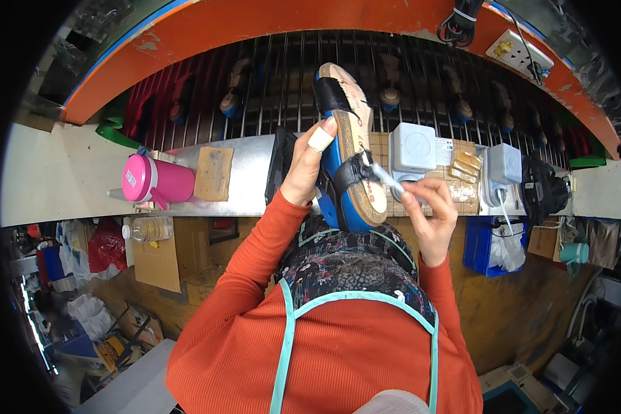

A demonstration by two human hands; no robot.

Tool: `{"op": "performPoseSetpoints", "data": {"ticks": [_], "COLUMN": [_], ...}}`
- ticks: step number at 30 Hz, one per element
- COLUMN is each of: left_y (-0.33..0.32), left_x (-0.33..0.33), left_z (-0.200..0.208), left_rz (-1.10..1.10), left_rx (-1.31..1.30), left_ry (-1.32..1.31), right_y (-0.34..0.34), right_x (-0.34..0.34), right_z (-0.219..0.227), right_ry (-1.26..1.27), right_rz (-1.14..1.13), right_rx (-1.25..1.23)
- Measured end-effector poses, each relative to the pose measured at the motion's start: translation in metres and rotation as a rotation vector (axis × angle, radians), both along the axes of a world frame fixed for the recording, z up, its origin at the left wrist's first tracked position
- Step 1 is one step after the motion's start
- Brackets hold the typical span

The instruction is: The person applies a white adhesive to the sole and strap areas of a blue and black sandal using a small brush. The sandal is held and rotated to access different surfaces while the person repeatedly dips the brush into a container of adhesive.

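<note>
My left hand [302, 168] is closed around the side of a sandal [354, 124], held tilted in front of my body. The sandal has a beige insole and black straps, and a blue shoe last [352, 212] shows at its side and lower end. Pale tape wraps the left thumb. In my right hand [432, 215], thumb and fingers pinch a slim whitish stick-like tool [388, 179], slightly blurred. Its upper end is at the black strap nearest me; I cannot tell whether it touches.
Behind the hands runs a rack of metal bars [283, 76] with more sandals below. The bench holds a pink jug [160, 178], a brown board [214, 174], two grey-white containers [415, 147] [505, 164] and amber blocks [466, 165]. Beneath the edge hangs a blue bin [477, 248].
</note>
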State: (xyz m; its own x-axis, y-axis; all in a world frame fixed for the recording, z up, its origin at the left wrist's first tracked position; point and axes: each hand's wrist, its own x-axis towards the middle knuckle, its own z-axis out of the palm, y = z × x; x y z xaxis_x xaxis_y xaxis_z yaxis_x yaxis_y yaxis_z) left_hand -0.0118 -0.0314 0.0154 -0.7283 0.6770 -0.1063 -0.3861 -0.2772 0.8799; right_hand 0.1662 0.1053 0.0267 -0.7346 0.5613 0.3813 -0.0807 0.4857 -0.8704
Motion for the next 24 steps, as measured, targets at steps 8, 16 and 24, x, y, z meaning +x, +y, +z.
{"op": "performPoseSetpoints", "data": {"ticks": [8, 16, 24], "left_y": [-0.006, -0.006, -0.005], "left_x": [-0.002, 0.001, 0.0], "left_z": [-0.007, -0.004, -0.008], "left_rz": [0.124, 0.184, 0.185], "left_rx": [-0.089, -0.13, -0.178], "left_ry": [0.094, 0.209, 0.277], "right_y": [-0.006, -0.011, -0.016], "right_x": [0.038, 0.028, 0.015], "right_z": [0.001, -0.001, 0.001], "right_ry": [-0.128, -0.2, -0.195], "right_rz": [0.0, -0.093, -0.174], "right_rx": [-0.111, 0.053, 0.24]}}
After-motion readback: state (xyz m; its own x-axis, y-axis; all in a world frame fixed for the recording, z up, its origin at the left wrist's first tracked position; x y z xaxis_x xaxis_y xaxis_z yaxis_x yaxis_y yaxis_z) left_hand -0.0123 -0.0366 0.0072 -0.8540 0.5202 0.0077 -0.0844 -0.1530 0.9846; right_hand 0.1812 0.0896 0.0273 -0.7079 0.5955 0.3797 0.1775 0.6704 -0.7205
